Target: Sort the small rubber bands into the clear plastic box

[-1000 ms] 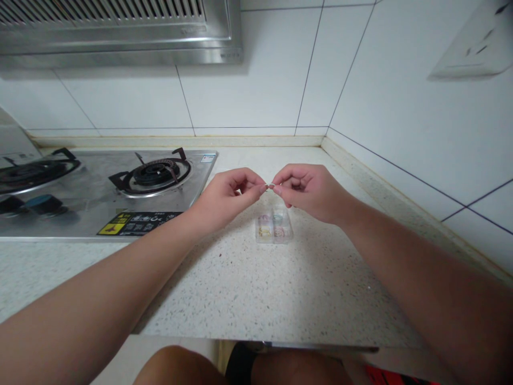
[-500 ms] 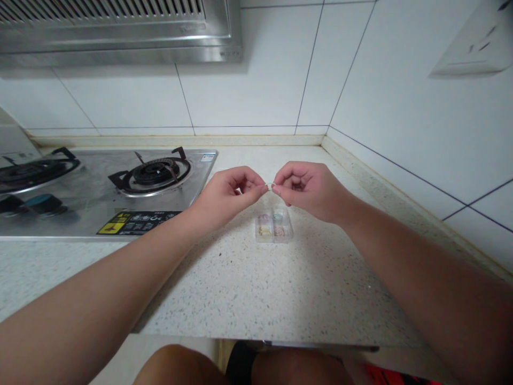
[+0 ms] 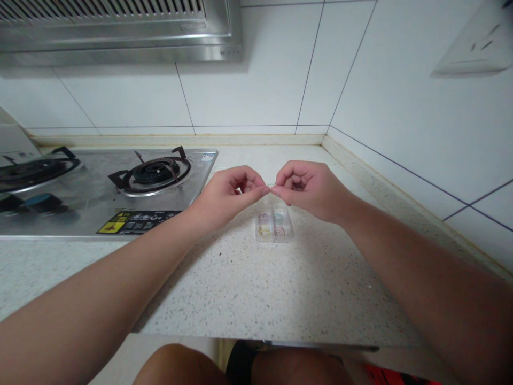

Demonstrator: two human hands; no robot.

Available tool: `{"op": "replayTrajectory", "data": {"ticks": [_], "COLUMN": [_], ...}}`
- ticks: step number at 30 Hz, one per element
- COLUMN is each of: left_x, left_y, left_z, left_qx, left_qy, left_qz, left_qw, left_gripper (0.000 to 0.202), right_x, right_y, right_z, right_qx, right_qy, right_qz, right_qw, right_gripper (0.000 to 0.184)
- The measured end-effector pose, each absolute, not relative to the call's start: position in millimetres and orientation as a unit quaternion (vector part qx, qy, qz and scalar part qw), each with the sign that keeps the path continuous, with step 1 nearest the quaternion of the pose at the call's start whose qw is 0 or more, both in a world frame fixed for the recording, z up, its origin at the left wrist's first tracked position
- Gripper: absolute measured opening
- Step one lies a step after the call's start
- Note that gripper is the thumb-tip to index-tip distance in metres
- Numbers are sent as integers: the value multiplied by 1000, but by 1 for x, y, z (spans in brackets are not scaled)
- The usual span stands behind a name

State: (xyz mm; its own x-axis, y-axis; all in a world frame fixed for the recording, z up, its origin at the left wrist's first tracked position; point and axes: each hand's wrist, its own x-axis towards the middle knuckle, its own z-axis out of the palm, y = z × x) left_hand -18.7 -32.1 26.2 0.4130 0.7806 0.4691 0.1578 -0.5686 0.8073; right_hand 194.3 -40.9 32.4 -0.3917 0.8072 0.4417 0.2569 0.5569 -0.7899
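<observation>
Between the fingertips of both hands runs a small, thin, pale band (image 3: pixel 271 185), too fine to make out fully. My left hand (image 3: pixel 232 190) pinches one side of it with thumb and forefinger. On its other side my right hand (image 3: pixel 306 187) pinches it the same way, the thumbs nearly touching. Just below the hands, a small clear plastic box (image 3: pixel 274 238) with compartments rests on the countertop. Small yellow, reddish, purple and green loops lie inside it; its far part is partly hidden under the hands.
A gas stove (image 3: pixel 88 224) with two burners is set into the speckled countertop (image 3: pixel 248 299) at the left. White tiled walls (image 3: pixel 256 96) meet in the corner behind. Above the stove hangs a metal range hood (image 3: pixel 120 48). The person's knees show below the counter's front edge.
My thumb tips have drawn slightly closer together, and less of the pale band shows between them. The box has stayed in place.
</observation>
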Motion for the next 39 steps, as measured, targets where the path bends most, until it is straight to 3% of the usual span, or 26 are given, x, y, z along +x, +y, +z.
{"op": "replayTrajectory", "data": {"ticks": [21,39], "left_x": [-19,-19], "left_y": [-31,-31], "left_z": [25,25], "left_qx": [778,772], "left_qy": [306,306], "left_qz": [427,439], "left_qw": [345,342], "left_gripper": [18,17], "right_x": [194,195], "right_y": [-40,-40], "right_z": [31,32], "right_qx": [-340,-338], "right_qy": [-779,-781], "right_qz": [310,306], "right_qw": [426,427], "right_gripper": [10,19]}}
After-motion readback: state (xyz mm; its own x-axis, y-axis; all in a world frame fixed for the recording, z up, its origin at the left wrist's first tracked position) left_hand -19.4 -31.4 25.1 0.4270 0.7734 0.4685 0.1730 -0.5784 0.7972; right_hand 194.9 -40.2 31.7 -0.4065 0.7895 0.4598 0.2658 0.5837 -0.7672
